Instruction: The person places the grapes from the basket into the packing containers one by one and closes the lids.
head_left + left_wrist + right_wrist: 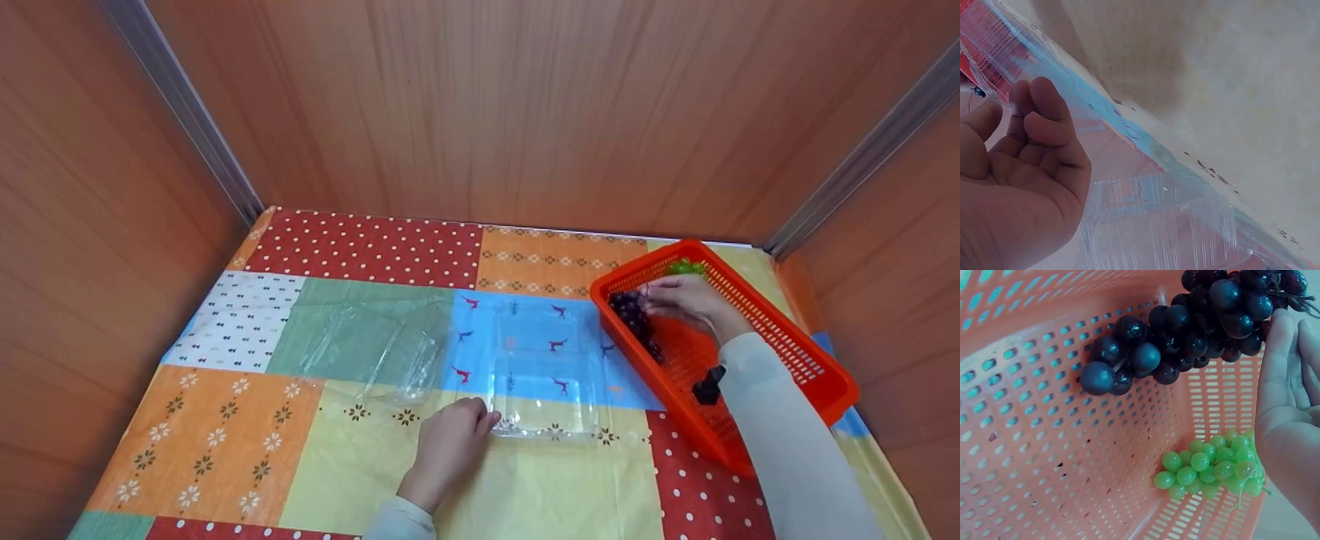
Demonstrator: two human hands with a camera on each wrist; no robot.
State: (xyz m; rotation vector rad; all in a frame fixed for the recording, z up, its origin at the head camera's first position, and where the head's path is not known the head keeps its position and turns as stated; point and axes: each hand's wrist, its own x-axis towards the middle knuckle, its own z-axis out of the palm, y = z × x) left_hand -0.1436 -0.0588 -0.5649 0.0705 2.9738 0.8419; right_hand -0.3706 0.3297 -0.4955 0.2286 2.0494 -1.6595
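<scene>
My right hand (686,300) pinches the stem end of a bunch of dark purple grapes (634,322) inside the orange-red plastic basket (795,352). In the right wrist view the dark grapes (1196,332) stretch leftward from the fingertips. A bunch of green grapes (1207,467) lies lower in the basket, partly hidden behind that hand. My left hand (454,442), fingers curled, holds the near-left corner of a clear plastic box (547,375) between thumb and fingers. The left wrist view shows the box's edge right at the thumb and fingertips.
A second clear plastic piece (375,352), perhaps a lid or another box, lies left of the first. A patchwork cloth (360,247) covers the table. Wood-look panels (525,112) enclose the back and both sides. The basket stands at the right.
</scene>
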